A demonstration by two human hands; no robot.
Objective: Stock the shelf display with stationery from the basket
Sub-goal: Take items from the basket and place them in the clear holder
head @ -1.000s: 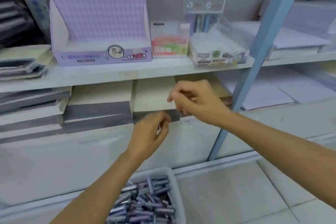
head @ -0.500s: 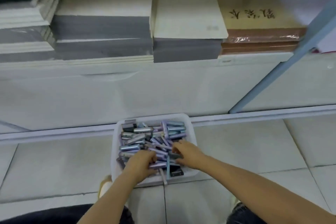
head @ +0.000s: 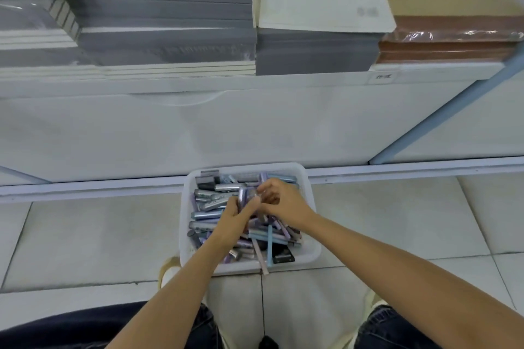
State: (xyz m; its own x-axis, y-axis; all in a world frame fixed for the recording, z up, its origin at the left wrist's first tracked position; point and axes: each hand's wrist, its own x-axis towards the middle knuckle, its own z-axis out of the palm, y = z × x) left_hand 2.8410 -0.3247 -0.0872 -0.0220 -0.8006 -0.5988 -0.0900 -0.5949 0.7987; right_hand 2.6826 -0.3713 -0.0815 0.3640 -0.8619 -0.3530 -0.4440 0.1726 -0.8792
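White plastic basket (head: pixel 187 207) sits on the pale tiled floor (head: pixel 85 235), heaped with loose stationery (head: pixel 209 204): short grey-blue and lilac tubes lying every way. A pink pen (head: pixel 261 259) pokes out over its near rim, with a light blue pen (head: pixel 269 244) just beside it and a black packet (head: pixel 283 256) in the near right corner.

Both hands are over the middle of the basket, close together and touching. The left hand (head: pixel 235 221) has thumb and fingers curled round a lilac tube (head: pixel 242 198), which it holds upright just above the heap. The right hand (head: pixel 283 204) has its fingers bent in tight, with the tips against the top of that tube. Whether they actually pinch it, or a small grey piece beside it, I cannot tell.

Behind the basket stands a white cabinet front (head: pixel 226 133). On the shelf above that are stacks of grey-edged notebooks (head: pixel 164 8) and, to their right, brown-edged books (head: pixel 448 48) with brush lettering on the tan cover. A pale blue post (head: pixel 442 110) slants up behind and right of the basket.

Just beside the basket's near left corner is a light shoe (head: pixel 170 270), and nearer the camera are dark jeans (head: pixel 397 329).
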